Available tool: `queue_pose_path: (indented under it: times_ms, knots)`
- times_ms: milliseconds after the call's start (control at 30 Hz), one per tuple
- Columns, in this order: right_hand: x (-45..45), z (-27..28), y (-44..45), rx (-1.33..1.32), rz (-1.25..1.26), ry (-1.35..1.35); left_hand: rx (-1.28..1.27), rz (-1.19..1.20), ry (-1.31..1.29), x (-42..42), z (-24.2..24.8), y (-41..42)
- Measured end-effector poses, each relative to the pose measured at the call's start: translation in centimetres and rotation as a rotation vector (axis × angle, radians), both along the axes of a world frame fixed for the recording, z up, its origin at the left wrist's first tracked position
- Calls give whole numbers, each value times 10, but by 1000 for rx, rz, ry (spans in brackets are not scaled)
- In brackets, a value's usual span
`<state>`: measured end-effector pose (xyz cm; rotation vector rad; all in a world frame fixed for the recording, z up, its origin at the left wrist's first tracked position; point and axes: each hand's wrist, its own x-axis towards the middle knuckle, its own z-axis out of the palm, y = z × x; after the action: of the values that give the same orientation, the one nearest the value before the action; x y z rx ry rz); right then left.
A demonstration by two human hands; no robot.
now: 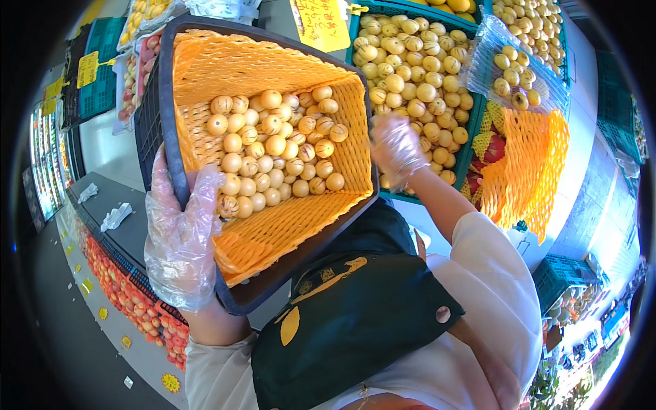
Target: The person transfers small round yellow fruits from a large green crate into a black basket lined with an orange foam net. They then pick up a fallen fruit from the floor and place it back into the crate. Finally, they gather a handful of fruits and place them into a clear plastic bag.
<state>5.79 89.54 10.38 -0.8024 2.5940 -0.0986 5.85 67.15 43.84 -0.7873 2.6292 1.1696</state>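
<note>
My left hand (182,241), in a clear plastic glove, grips the left rim of a dark plastic crate (177,77), thumb inside and fingers outside. Orange foam netting (277,66) lines the crate, which is tilted towards me. Many small round yellow fruits (275,145), some with purple stripes, lie in it. At the crate's right rim is my right hand (398,148), gloved too and somewhat blurred; its fingers are curled, and whether it grasps the rim or a fruit cannot be seen. Beside and partly beneath that hand stands a green plastic crate (464,169) full of similar fruits (425,92).
Right of the green crate lie loose orange foam netting (528,169), red fruits in yellow nets (493,148) and a bag of yellow fruits (514,77). A yellow handwritten sign (320,25) stands behind. Crumpled plastic (117,216) lies on a grey surface at left, above red-yellow fruits (130,294).
</note>
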Motion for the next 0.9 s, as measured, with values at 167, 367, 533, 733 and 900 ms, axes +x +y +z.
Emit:
queue_pose_path:
  times_ms: [167, 367, 533, 733, 900]
  knots:
    - [-6, -56, 81, -108, -643, 352, -34, -17, 56, 2, -4, -3]
    - [11, -69, 87, -102, -754, 257, -106, -23, -4, -5, -6, -2]
    - [-17, -2, -18, -633, -628, -172, 14, 17, 5, -2, 2, 2]
    - [-64, -25, -128, -69, 30, -232, -5, -17, -7, -7, 5, 0]
    - [-76, -30, -141, 155, -111, -327, 45, 20, 25, -10, -1, -2]
